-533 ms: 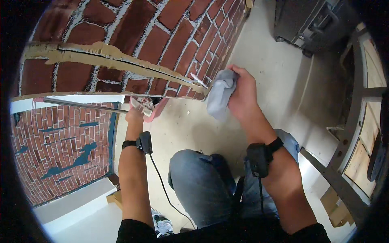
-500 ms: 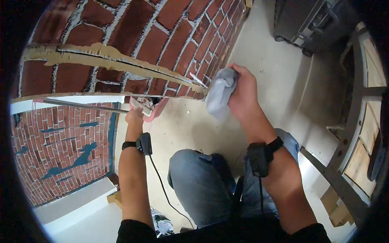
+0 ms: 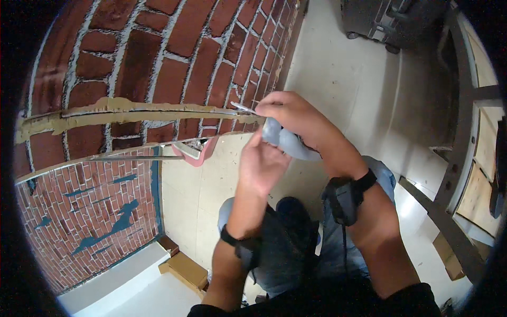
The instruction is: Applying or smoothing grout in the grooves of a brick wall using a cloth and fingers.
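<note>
A balled-up grey cloth (image 3: 288, 141) is between my two hands, just off the corner of a brick-patterned panel (image 3: 158, 58). My right hand (image 3: 290, 113) is closed over its upper side, with the fingertips curled out of sight beside the panel's edge. My left hand (image 3: 262, 164), palm turned up, grips the cloth from below and the left. A thin white strip (image 3: 243, 108) sticks out from the panel's edge right by my right fingers; I cannot tell whether they touch it. To the left, a pink dustpan (image 3: 196, 158) holds debris, and its metal handle (image 3: 140, 158) points left.
A second brick-patterned surface (image 3: 100, 206) lies at the left, with a cardboard box (image 3: 185, 270) below it. A dark wheeled case (image 3: 380, 21) stands at the far right. A metal frame with wooden panels (image 3: 457, 174) runs along the right side.
My left hand has let go of the dustpan handle and moved right to take hold of the cloth. My right hand has shifted left with the cloth, toward the panel corner.
</note>
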`<state>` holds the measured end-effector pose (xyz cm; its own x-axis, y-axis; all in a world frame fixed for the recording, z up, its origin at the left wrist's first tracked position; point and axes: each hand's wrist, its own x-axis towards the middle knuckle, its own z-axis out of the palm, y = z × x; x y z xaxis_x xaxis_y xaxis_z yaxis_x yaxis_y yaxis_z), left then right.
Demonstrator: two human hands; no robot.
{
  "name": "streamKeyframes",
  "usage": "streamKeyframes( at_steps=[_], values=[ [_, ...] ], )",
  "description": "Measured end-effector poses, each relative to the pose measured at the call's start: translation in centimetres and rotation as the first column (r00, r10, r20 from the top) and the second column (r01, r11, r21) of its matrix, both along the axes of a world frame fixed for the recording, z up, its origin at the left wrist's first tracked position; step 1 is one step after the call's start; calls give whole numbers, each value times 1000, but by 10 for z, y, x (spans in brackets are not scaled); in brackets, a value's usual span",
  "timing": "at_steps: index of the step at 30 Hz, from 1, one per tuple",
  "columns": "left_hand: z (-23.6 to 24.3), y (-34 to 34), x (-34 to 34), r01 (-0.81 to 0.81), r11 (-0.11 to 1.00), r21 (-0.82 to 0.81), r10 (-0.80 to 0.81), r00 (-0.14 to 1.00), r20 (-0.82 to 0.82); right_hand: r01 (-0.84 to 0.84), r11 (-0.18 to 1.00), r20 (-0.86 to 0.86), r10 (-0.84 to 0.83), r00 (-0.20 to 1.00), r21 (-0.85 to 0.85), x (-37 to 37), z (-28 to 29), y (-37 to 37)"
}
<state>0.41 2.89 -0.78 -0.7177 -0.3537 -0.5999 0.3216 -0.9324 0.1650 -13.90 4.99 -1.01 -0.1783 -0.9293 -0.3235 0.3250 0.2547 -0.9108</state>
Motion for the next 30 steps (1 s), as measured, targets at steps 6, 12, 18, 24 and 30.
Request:
streamKeyframes(
  at_steps=[6,12,18,24,30],
  values=[
    [-60,1,6,-122,992,-46,130,935,331,161,987,-796,-76,601,28,48,-37,7],
    [-1,-11,-16,-13,986,-164,27,996,84,266,963,-517,-202,832,52,17,-37,1],
    [-31,-15,-18,-350,935,-50,339,847,409,481,875,-500,-443,744,-57,-3,-30,4],
    [-48,-31,-15,-500,840,210,480,866,141,443,883,-577,-445,685,-155,-1,-33,7],
    [-51,-28,-21,-500,862,-81,497,804,327,466,884,-379,-446,811,-42,-14,-23,10]
  ],
)
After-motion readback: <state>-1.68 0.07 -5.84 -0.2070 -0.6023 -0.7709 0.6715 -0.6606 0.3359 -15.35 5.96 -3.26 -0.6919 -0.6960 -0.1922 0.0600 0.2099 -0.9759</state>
